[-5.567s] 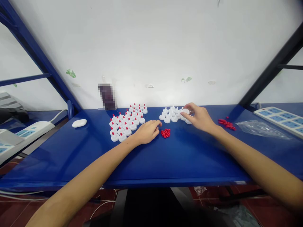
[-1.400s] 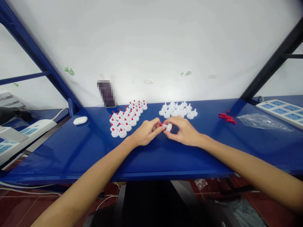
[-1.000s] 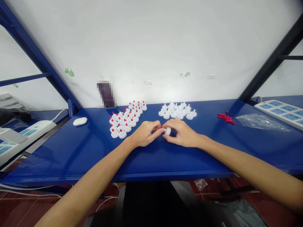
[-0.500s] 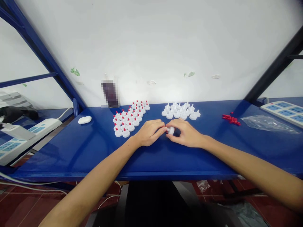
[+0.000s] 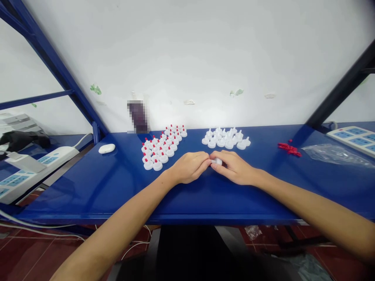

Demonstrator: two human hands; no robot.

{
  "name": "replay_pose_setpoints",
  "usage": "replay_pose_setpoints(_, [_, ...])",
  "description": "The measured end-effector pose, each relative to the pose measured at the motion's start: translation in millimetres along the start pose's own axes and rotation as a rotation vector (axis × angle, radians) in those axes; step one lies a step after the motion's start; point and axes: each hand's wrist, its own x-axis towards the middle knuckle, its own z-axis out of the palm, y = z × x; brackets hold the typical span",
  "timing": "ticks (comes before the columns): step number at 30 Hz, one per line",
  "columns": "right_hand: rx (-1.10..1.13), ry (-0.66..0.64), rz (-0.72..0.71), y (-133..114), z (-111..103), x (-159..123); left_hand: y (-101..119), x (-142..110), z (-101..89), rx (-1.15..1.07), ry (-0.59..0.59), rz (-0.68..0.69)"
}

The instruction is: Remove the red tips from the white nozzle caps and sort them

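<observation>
Right hand [image 5: 236, 168] curls thumb and fingers round a white cap [image 5: 217, 160]; left hand [image 5: 191, 167] closes in a pinch at its spout end. Red tip, visible there a second ago, is now lost behind fingers: likely being pressed on, seating unconfirmed. Relative to cap: tipped caps [image 5: 163, 152] left, bare caps [image 5: 229, 143] just beyond, loose tips [image 5: 289, 149] well right.

White wall [image 5: 187, 58], patchily marked, behind far edge of blue worktop [image 5: 125, 199]; posts [image 5: 64, 70] at far corners; red tiled floor [image 5: 38, 253] below.
</observation>
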Motion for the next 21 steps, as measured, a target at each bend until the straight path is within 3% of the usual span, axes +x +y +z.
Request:
replay_pose_setpoints(10, [0.022,0.025,0.005,-3.2,0.7,2.0,1.6,2.9,1.3,0.404,-0.019,0.016])
replay_pose_setpoints(21, [0.117,-0.046,0.02,-2.5,0.1,-0.7,7.5,6.2,4.7,0.495,-0.047,0.004])
